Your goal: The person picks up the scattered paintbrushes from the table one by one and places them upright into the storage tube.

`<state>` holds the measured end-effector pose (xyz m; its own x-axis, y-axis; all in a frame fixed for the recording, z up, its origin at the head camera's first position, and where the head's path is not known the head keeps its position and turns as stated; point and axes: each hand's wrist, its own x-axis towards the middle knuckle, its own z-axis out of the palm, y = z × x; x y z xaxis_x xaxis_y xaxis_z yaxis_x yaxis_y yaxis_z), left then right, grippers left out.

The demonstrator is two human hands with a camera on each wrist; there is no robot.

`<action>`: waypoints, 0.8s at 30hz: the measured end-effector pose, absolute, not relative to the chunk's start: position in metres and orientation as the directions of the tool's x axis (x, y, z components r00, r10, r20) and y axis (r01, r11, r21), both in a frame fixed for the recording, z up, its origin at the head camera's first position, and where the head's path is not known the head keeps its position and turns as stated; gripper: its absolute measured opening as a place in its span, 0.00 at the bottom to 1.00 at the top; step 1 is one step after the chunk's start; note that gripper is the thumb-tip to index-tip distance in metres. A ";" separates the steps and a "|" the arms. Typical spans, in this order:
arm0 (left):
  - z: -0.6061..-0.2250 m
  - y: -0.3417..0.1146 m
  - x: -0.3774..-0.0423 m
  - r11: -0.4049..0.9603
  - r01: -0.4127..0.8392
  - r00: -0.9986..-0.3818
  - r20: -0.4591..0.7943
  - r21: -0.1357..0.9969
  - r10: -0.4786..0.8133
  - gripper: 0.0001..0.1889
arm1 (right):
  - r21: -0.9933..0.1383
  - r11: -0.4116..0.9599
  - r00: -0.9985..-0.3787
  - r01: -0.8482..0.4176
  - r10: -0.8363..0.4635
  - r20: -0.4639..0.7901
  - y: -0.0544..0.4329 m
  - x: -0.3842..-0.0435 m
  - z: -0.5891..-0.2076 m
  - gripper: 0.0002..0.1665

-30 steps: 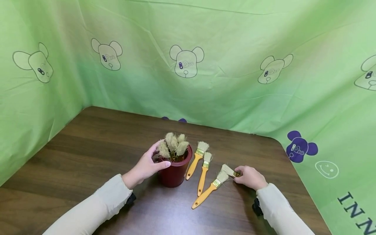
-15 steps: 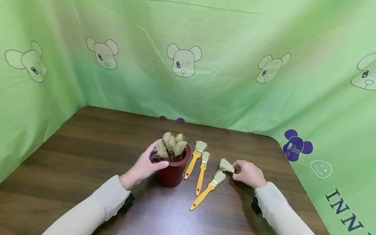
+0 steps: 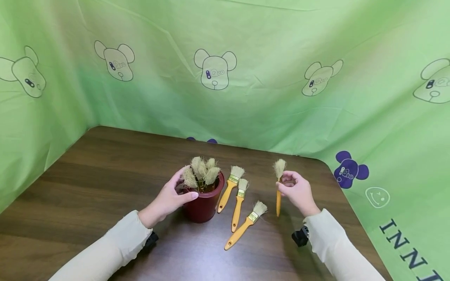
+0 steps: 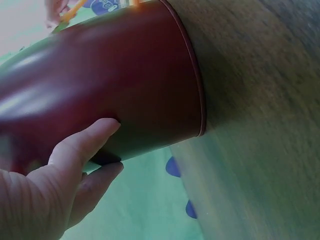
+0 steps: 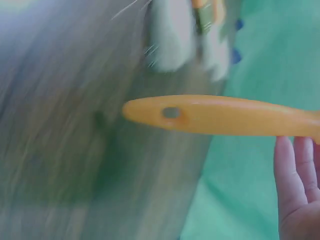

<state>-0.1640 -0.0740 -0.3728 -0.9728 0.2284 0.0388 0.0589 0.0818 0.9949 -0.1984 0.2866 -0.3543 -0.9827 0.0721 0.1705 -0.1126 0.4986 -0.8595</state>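
My left hand (image 3: 168, 200) holds the dark red pot (image 3: 200, 208) at its rim, thumb toward me and fingers round the far side. Several paintbrushes (image 3: 199, 171) stand bristles up inside it, their lower parts hidden. In the left wrist view the glossy pot wall (image 4: 115, 85) fills much of the frame. My right hand (image 3: 299, 193) pinches another paintbrush (image 3: 279, 199) near its ferrule, upright with bristles on top, right of the pot. The right wrist view shows its orange handle (image 5: 220, 116) with a hole near the end, above the blurred table.
Three loose paintbrushes lie between pot and right hand: a wide one (image 3: 226, 195) beside the pot, a narrower one (image 3: 237, 214), and one (image 3: 241, 231) slanting nearer me. The wooden table (image 3: 116, 171) ends at a green printed cloth (image 3: 253, 117) behind and at the sides.
My right hand has lifted its paintbrush off the table and turned it from lying to upright, bristles up. The left hand keeps its hold on the pot; the head view has shifted slightly.
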 end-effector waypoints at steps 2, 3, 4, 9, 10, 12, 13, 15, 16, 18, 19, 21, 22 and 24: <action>-0.373 -0.074 -0.164 0.080 0.058 -0.972 0.038 0.995 0.231 0.42 | -0.930 0.350 -0.982 -0.109 0.105 0.155 0.278 -0.196 -0.348 0.17; -0.373 -0.074 -0.163 0.081 0.055 -0.972 0.035 0.995 0.231 0.42 | -0.953 0.274 -0.979 -0.127 0.122 0.165 0.274 -0.195 -0.345 0.15; -0.373 -0.074 -0.163 0.083 0.055 -0.972 0.035 0.995 0.231 0.42 | -0.969 0.191 -0.975 -0.155 0.130 0.182 0.269 -0.193 -0.342 0.15; -0.374 -0.075 -0.164 0.078 0.054 -0.972 0.035 0.995 0.232 0.42 | -0.938 -0.149 -0.937 -0.313 0.207 0.280 0.244 -0.186 -0.328 0.18; -0.374 -0.075 -0.164 0.076 0.057 -0.972 0.038 0.995 0.231 0.42 | -0.923 -0.189 -0.929 -0.335 0.231 0.290 0.240 -0.185 -0.326 0.18; -0.375 -0.075 -0.164 0.076 0.059 -0.972 0.040 0.995 0.230 0.41 | -0.891 -0.264 -0.912 -0.370 0.286 0.294 0.231 -0.186 -0.321 0.17; -0.375 -0.075 -0.164 0.076 0.059 -0.972 0.040 0.995 0.230 0.41 | -0.871 -0.303 -0.904 -0.388 0.309 0.295 0.227 -0.187 -0.319 0.17; -0.376 -0.075 -0.164 0.079 0.057 -0.973 0.037 0.995 0.229 0.42 | -0.828 -0.376 -0.894 -0.416 0.337 0.296 0.220 -0.188 -0.314 0.16; -0.377 -0.075 -0.164 0.082 0.056 -0.973 0.036 0.995 0.229 0.42 | -0.812 -0.397 -0.890 -0.427 0.345 0.299 0.216 -0.189 -0.312 0.16; -0.377 -0.076 -0.164 0.085 0.055 -0.973 0.034 0.995 0.228 0.42 | -0.784 -0.438 -0.887 -0.440 0.349 0.304 0.209 -0.189 -0.307 0.16; -0.378 -0.076 -0.164 0.085 0.055 -0.973 0.034 0.995 0.227 0.42 | -0.777 -0.445 -0.886 -0.444 0.346 0.308 0.205 -0.189 -0.304 0.16; -0.378 -0.075 -0.163 0.088 0.058 -0.973 0.037 0.994 0.226 0.42 | -0.769 -0.468 -0.893 -0.436 0.334 0.303 0.197 -0.189 -0.299 0.15; -0.379 -0.075 -0.163 0.090 0.061 -0.973 0.039 0.994 0.226 0.42 | -0.764 -0.483 -0.897 -0.428 0.328 0.295 0.194 -0.189 -0.296 0.14; -0.379 -0.074 -0.163 0.092 0.065 -0.973 0.043 0.994 0.226 0.42 | -0.753 -0.521 -0.910 -0.402 0.316 0.268 0.188 -0.188 -0.291 0.13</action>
